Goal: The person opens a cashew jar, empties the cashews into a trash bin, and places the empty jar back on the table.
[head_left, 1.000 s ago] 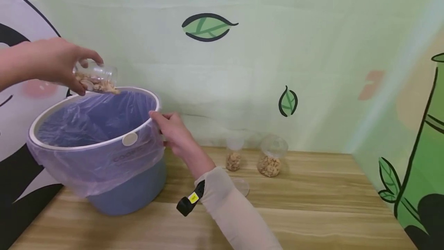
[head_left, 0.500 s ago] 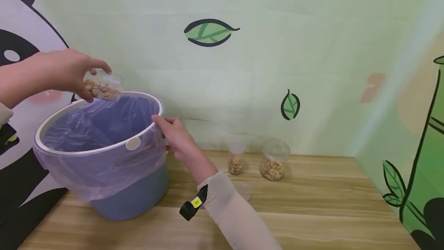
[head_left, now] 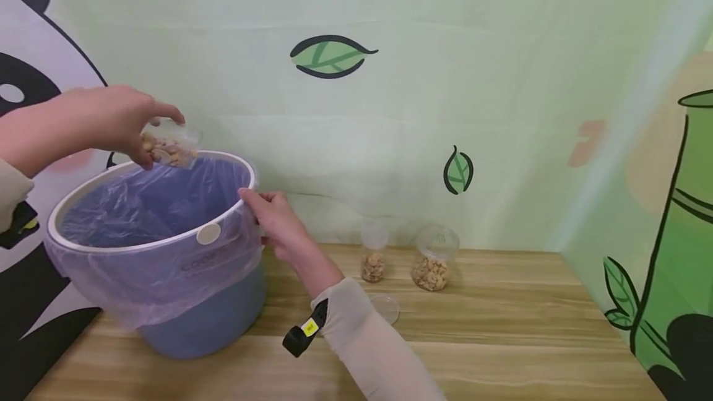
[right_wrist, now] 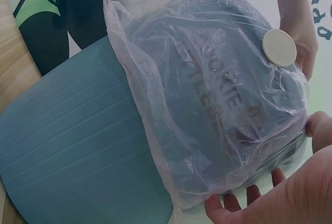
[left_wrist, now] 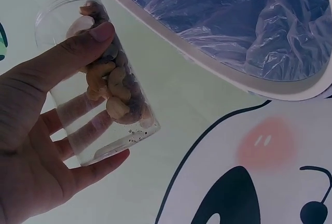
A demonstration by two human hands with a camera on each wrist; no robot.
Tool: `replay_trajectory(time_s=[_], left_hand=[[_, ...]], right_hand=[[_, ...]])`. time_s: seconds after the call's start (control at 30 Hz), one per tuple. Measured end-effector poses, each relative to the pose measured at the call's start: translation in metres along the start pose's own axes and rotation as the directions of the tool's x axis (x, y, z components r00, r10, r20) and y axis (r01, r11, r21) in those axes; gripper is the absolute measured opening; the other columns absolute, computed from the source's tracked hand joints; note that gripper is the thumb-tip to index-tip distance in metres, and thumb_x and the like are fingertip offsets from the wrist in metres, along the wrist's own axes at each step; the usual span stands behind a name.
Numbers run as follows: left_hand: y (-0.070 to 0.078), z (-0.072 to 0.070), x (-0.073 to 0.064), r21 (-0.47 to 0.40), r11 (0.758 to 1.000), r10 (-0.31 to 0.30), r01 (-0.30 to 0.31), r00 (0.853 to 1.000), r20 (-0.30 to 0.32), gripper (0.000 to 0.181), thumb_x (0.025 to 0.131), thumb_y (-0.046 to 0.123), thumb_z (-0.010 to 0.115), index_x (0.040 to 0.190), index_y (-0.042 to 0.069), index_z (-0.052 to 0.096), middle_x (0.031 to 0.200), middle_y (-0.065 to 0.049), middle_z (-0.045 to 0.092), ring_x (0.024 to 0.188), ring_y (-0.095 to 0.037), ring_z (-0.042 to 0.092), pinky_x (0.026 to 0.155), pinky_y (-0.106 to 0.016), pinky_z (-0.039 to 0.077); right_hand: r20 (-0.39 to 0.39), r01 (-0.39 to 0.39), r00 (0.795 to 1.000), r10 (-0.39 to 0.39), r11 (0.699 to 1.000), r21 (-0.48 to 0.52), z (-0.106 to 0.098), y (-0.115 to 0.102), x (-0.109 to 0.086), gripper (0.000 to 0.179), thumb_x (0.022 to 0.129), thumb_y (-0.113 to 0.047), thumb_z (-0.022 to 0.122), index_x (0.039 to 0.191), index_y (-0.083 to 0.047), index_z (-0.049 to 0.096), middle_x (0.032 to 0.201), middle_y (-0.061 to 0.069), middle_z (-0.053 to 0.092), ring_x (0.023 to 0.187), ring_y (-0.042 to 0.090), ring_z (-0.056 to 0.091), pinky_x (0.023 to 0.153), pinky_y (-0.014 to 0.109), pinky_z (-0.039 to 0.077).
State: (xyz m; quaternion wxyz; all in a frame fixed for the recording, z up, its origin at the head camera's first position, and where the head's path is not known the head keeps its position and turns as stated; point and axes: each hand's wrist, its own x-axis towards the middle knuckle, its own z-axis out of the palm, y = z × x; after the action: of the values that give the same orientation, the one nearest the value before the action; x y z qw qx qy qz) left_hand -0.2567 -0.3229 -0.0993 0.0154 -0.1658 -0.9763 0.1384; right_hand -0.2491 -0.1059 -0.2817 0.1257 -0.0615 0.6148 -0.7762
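Observation:
My left hand (head_left: 108, 119) grips a clear plastic jar (left_wrist: 98, 79) holding cashews and other nuts. The jar is tilted well over, its mouth toward the right, above the far rim of a blue trash bin (head_left: 211, 308). In the left wrist view the nuts (left_wrist: 116, 86) lie along one side, with crumbs near the base. A translucent pinkish liner bag (right_wrist: 202, 94) lines the bin and folds down outside it. My right hand (head_left: 281, 221) holds the bin's white rim (head_left: 125, 246) at the right, thumb on the rim and fingers against the bagged side.
Two more clear containers with nuts, a narrow jar (head_left: 373, 262) and a rounder jar (head_left: 434, 265), stand at the back of the wooden table (head_left: 501, 314). A clear round lid (head_left: 386, 309) lies near my right sleeve. A printed backdrop (head_left: 412, 79) rises behind.
My left hand and the jar have moved slightly right and down, further over the bin. My right hand stays at the rim. The head view has shifted a little.

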Motion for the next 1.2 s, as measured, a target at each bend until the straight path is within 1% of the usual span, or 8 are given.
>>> replay_trajectory(time_s=[0.17, 0.3, 0.37, 0.5, 0.7, 0.93, 1.1, 1.2], left_hand=[[0.000, -0.007, 0.003, 0.041, 0.999, 0.008, -0.008, 1.000, 0.006, 0.090, 0.062, 0.025, 0.098, 0.138, 0.002, 0.055, 0.117, -0.034, 0.065, 0.102, -0.052, 0.063, 0.072, -0.063, 0.055], [-0.002, -0.009, 0.002, 0.032, 0.999, 0.018, -0.018, 1.000, -0.001, 0.089, 0.063, 0.023, 0.098, 0.136, -0.001, 0.054, 0.117, -0.036, 0.064, 0.104, -0.055, 0.062, 0.076, -0.062, 0.055], [-0.002, -0.010, 0.002, 0.031, 0.999, 0.025, -0.025, 1.000, -0.002, 0.089, 0.063, 0.024, 0.098, 0.136, -0.001, 0.054, 0.117, -0.036, 0.064, 0.104, -0.055, 0.062, 0.077, -0.061, 0.055], [0.000, -0.010, 0.002, 0.036, 0.999, 0.023, -0.023, 1.000, 0.002, 0.089, 0.063, 0.026, 0.098, 0.136, -0.001, 0.054, 0.117, -0.036, 0.064, 0.104, -0.055, 0.061, 0.077, -0.063, 0.054], [0.000, -0.012, 0.001, 0.036, 0.999, 0.021, -0.022, 1.000, 0.002, 0.090, 0.062, 0.026, 0.098, 0.136, 0.001, 0.054, 0.117, -0.036, 0.064, 0.104, -0.055, 0.061, 0.077, -0.064, 0.054], [0.002, -0.014, 0.001, 0.061, 0.998, 0.023, -0.022, 1.000, -0.003, 0.090, 0.061, 0.026, 0.099, 0.136, 0.001, 0.055, 0.114, -0.033, 0.066, 0.102, -0.052, 0.062, 0.073, -0.062, 0.054], [0.009, -0.016, 0.000, 0.127, 0.992, 0.011, -0.009, 1.000, -0.015, 0.091, 0.061, 0.026, 0.099, 0.139, 0.007, 0.056, 0.114, -0.027, 0.064, 0.103, -0.049, 0.060, 0.065, -0.061, 0.054], [0.013, -0.014, 0.000, 0.160, 0.987, 0.021, -0.017, 1.000, -0.022, 0.090, 0.061, 0.025, 0.099, 0.139, 0.009, 0.057, 0.115, -0.025, 0.064, 0.105, -0.049, 0.058, 0.064, -0.060, 0.054]], right_hand=[[0.004, 0.010, 1.000, -0.010, 1.000, 0.013, 0.000, -0.002, 0.001, 0.042, 0.094, -0.035, 0.070, 0.119, -0.007, 0.051, 0.108, 0.005, 0.055, 0.098, 0.021, 0.053, 0.092, 0.053, 0.050], [0.012, 0.018, 1.000, -0.018, 1.000, 0.003, 0.001, -0.004, 0.002, 0.041, 0.094, -0.035, 0.070, 0.119, -0.008, 0.052, 0.107, 0.004, 0.056, 0.096, 0.020, 0.054, 0.090, 0.051, 0.051], [0.011, 0.019, 1.000, -0.019, 1.000, 0.005, 0.001, -0.005, 0.002, 0.040, 0.095, -0.035, 0.070, 0.119, -0.007, 0.052, 0.107, 0.005, 0.055, 0.097, 0.021, 0.053, 0.091, 0.052, 0.050], [0.004, 0.012, 1.000, -0.012, 1.000, 0.001, 0.002, -0.004, 0.002, 0.040, 0.096, -0.034, 0.069, 0.120, -0.008, 0.051, 0.109, 0.005, 0.054, 0.099, 0.022, 0.053, 0.093, 0.054, 0.049], [0.007, 0.016, 1.000, -0.016, 1.000, 0.007, 0.002, -0.003, 0.002, 0.039, 0.095, -0.034, 0.069, 0.119, -0.008, 0.052, 0.108, 0.005, 0.055, 0.098, 0.021, 0.054, 0.091, 0.053, 0.050], [0.012, 0.017, 1.000, -0.017, 1.000, 0.012, 0.000, -0.004, 0.002, 0.041, 0.095, -0.034, 0.070, 0.120, -0.008, 0.051, 0.109, 0.006, 0.054, 0.100, 0.022, 0.053, 0.093, 0.053, 0.049], [0.016, 0.026, 1.000, -0.026, 1.000, 0.010, -0.004, -0.005, 0.003, 0.042, 0.095, -0.035, 0.069, 0.122, -0.008, 0.050, 0.112, 0.006, 0.053, 0.103, 0.023, 0.053, 0.097, 0.053, 0.049], [0.010, 0.031, 0.999, -0.031, 0.999, 0.008, -0.003, -0.005, 0.003, 0.042, 0.095, -0.034, 0.069, 0.122, -0.008, 0.050, 0.112, 0.006, 0.054, 0.102, 0.023, 0.053, 0.097, 0.054, 0.049]])
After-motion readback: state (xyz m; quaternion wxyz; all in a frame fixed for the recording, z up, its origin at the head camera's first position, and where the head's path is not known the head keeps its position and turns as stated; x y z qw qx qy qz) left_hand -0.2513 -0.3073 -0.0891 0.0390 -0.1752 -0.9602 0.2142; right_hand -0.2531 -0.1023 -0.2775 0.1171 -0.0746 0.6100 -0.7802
